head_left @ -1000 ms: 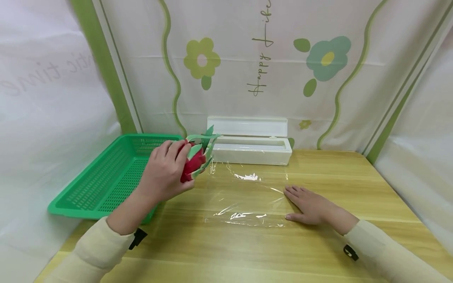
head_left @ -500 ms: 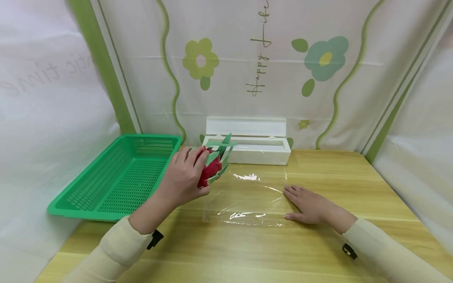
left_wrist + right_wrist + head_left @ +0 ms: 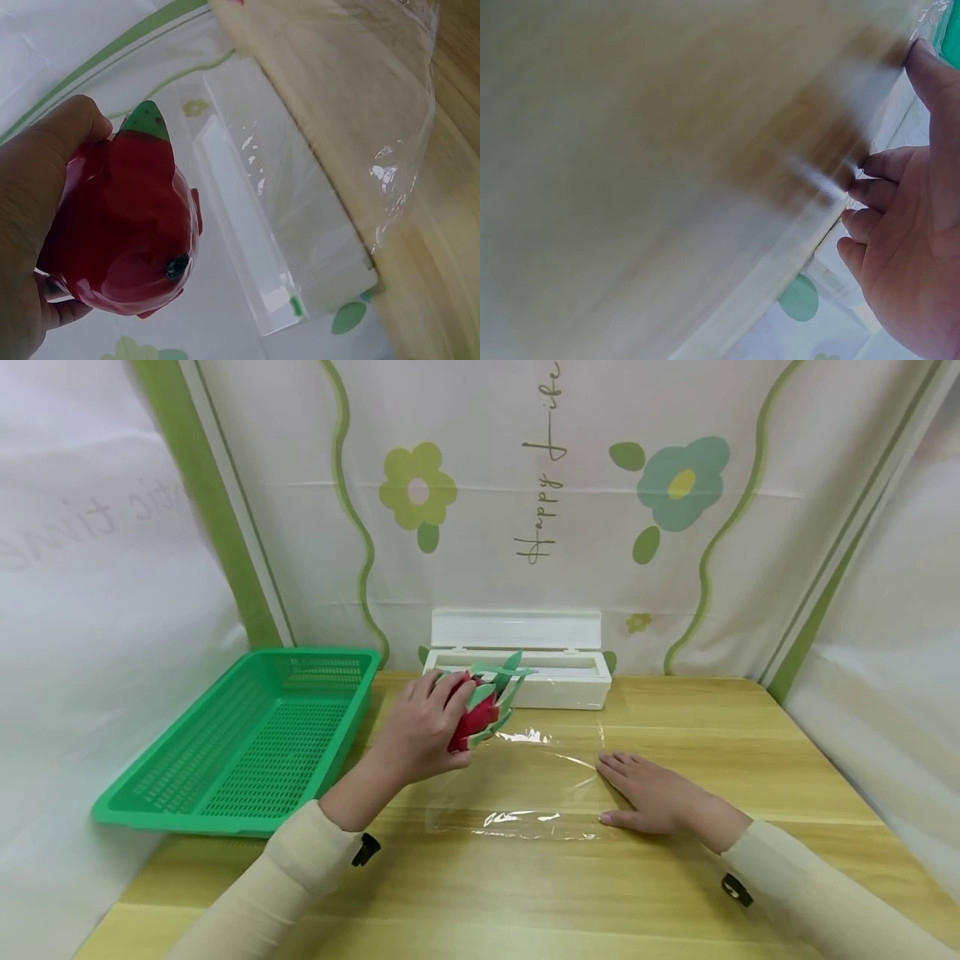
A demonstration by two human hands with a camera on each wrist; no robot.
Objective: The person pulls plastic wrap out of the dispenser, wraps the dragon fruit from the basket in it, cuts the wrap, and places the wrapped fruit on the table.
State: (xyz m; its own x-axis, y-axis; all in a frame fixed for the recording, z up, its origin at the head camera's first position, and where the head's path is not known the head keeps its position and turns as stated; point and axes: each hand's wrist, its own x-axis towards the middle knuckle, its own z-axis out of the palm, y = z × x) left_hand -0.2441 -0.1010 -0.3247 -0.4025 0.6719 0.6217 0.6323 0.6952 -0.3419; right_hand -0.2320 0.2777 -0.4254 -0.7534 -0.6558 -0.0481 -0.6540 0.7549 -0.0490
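Observation:
My left hand (image 3: 423, 727) grips a red dragon fruit (image 3: 476, 718) with green leafy tips, held above the left part of a clear plastic film (image 3: 517, 785). In the left wrist view the fruit (image 3: 127, 225) looks glossy, with a dark spot at its end, and the thumb and fingers curl around it. The film lies spread on the wooden table, running out from the white wrap box (image 3: 562, 693), whose lid stands raised. My right hand (image 3: 660, 797) rests on the table with its fingertips at the film's right edge; its fingers (image 3: 885, 165) look relaxed in the right wrist view.
A green perforated basket (image 3: 352, 718) stands on the left of the table (image 3: 712, 727). Behind the box hangs a white curtain (image 3: 487, 527) printed with flowers, and similar cloth encloses both sides.
My left hand has carried the dragon fruit rightward, from beside the basket to over the film. The right hand has stayed at the film's edge. The head view has shifted slightly.

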